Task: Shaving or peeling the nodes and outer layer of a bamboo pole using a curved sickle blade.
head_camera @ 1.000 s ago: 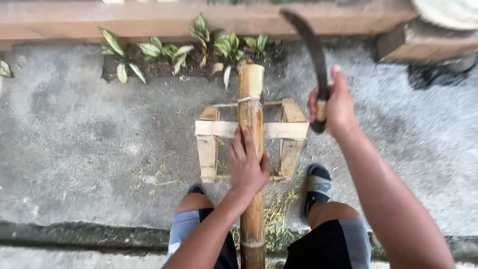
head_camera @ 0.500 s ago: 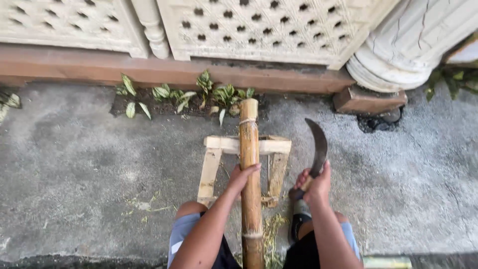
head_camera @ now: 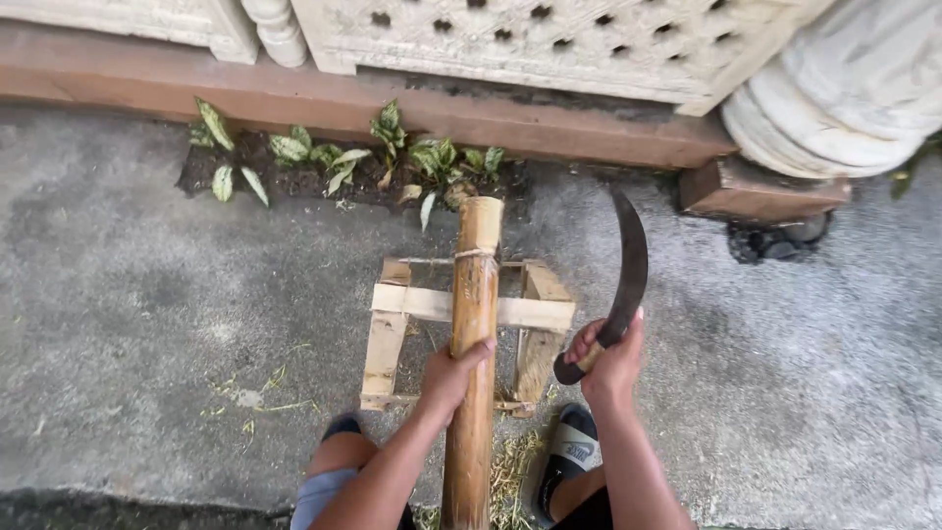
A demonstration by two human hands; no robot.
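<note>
Sickle (head_camera: 628,270) lowered; right hand (head_camera: 610,361) grips handle, left hand (head_camera: 453,373) clasps bamboo pole (head_camera: 473,324).

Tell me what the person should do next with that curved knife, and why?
Probably bring the dark curved blade across to the tan bamboo pole. The right hand holds it raised, clear of the pole, while the left hand steadies the pole on the small wooden stand.

This is an outdoor yard beside a house. Rough concrete ground (head_camera: 177,324) runs up to a reddish-brown step (head_camera: 324,98), with a pale pierced masonry balustrade (head_camera: 549,39) above. Small leafy plants (head_camera: 334,162) grow in a soil patch at the ground's far edge, and a carved stone column base (head_camera: 844,98) stands at the right.
</note>
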